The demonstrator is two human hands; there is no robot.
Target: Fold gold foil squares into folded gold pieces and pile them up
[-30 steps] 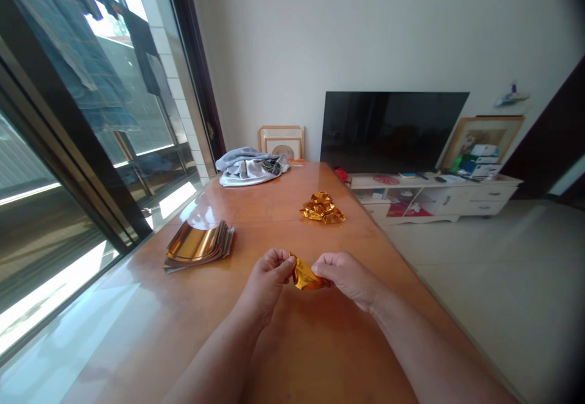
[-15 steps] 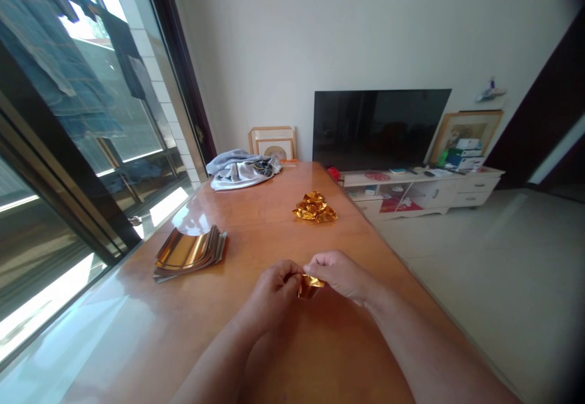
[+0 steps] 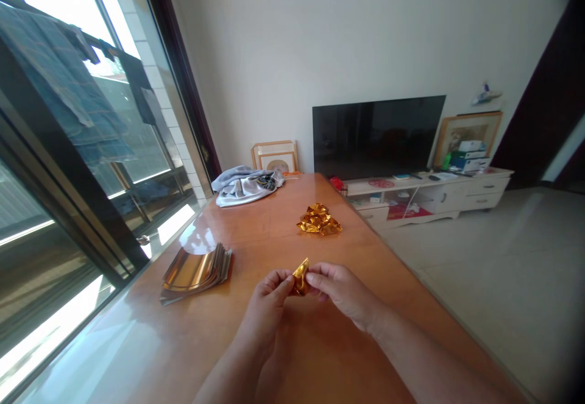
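A small folded piece of gold foil (image 3: 300,277) is held upright over the wooden table (image 3: 269,245), its pointed tip upward. My left hand (image 3: 273,291) pinches its left side between thumb and fingers. On the right side, my right hand (image 3: 338,285) grips it with thumb and fingertips. Beyond the hands lies a pile of folded gold foil pieces (image 3: 319,220). To the left rests a curved stack of gold foil sheets (image 3: 195,271).
Grey cloth (image 3: 247,186) lies at the table's far end, with picture frames (image 3: 275,155) behind it. A television (image 3: 379,139) stands over a white cabinet (image 3: 479,186) on the right. Sliding glass doors line the left.
The foil piece has turned from lying low between the fingers to standing point up. My hands now hold it from opposite sides. The camera view has tilted up slightly.
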